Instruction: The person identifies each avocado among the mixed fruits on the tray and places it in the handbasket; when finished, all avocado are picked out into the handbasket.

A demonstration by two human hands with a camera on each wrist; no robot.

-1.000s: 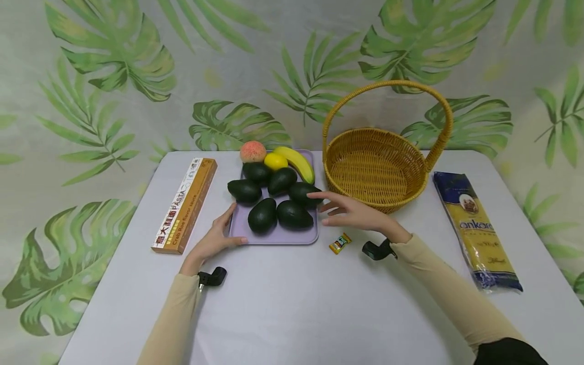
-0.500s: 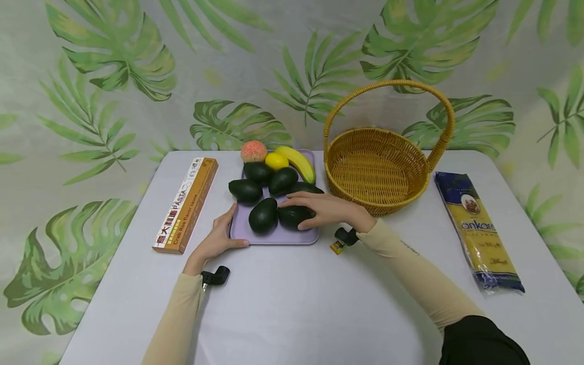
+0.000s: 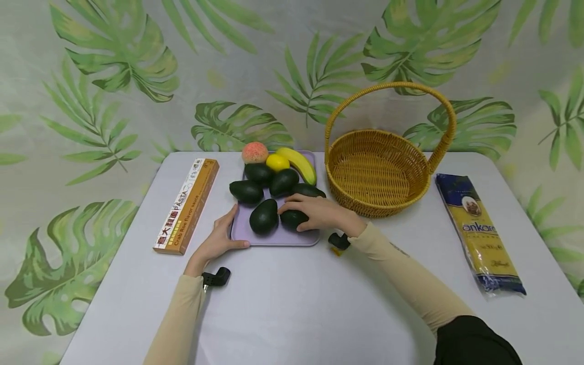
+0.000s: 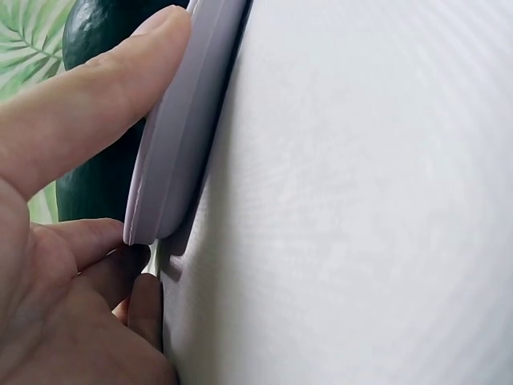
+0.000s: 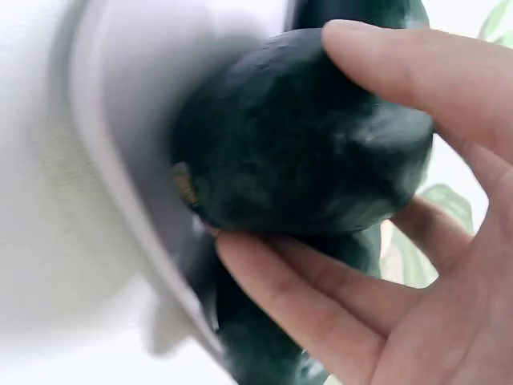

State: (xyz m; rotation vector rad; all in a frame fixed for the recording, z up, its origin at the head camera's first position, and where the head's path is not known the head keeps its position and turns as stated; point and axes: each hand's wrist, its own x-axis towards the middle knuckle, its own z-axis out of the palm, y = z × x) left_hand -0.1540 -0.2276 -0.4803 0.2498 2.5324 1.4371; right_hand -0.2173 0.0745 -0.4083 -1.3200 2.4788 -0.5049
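Note:
A dark green avocado (image 5: 296, 144) is held in my right hand (image 3: 317, 210), the thumb on one side and fingers on the other. In the head view it is partly hidden at the right front of the purple tray (image 3: 239, 233). At the tray's front left corner, my left hand (image 3: 216, 243) holds the rim, its thumb along the front edge and fingers by the left side. Next to the held avocado lies another avocado (image 3: 263, 217); several more are behind. A peach (image 3: 254, 152), a lemon (image 3: 277, 162) and a banana (image 3: 297, 165) sit at the tray's back.
A wicker basket (image 3: 376, 207) with a tall handle stands behind and right of the tray. The pasta box (image 3: 187, 205) lies to the left, and a pasta bag (image 3: 481, 233) to the far right. A small wrapped candy (image 3: 336, 251) is mostly hidden under my right wrist.
My right hand has moved left from the tray's right edge and closed round the front right avocado. My left hand has stayed at the tray corner.

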